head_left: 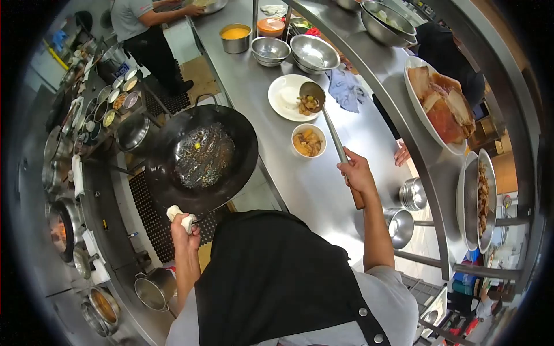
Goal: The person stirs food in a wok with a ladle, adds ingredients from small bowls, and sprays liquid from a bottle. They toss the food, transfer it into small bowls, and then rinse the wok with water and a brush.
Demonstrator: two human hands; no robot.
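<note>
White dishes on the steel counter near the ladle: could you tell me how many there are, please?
2. A white plate lies under the ladle bowl, held by the right hand; a small white bowl of food sits just nearer the person. Others may be hidden beyond the shelf.

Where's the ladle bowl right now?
In the head view, the ladle held by the right hand hangs over the white plate on the steel counter, just beyond the small bowl of food.
</note>
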